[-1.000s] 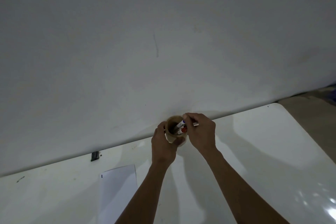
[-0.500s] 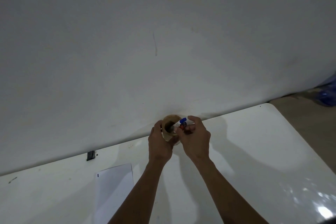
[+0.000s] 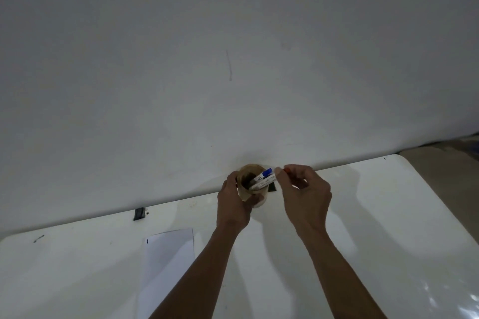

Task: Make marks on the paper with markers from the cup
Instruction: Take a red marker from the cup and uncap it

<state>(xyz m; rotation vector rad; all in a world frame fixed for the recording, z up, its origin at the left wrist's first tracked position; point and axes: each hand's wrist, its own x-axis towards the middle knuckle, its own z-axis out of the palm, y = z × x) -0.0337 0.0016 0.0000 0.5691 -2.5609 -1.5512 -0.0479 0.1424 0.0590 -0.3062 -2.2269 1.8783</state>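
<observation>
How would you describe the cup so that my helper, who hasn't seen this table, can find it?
Look along the far edge of the white table, where it meets the wall. The cup is the small brown one there, gripped by the left hand; a blue-capped marker pokes from it.

The brown paper cup (image 3: 249,190) stands at the far edge of the white table, close against the wall, its open mouth tipped a little toward the camera and its inside dark. Markers lean out of it toward the right: a white-barrelled marker with a blue cap (image 3: 263,176) rests on the rim, with another pale barrel just below it. A red-capped marker (image 3: 284,170) is just right of the cup, mostly hidden, only its red end and a bit of pale barrel showing. The white paper (image 3: 168,264) lies flat on the table, nearer and to the left, well apart from the cup, with a small dark mark near its far left corner.
</observation>
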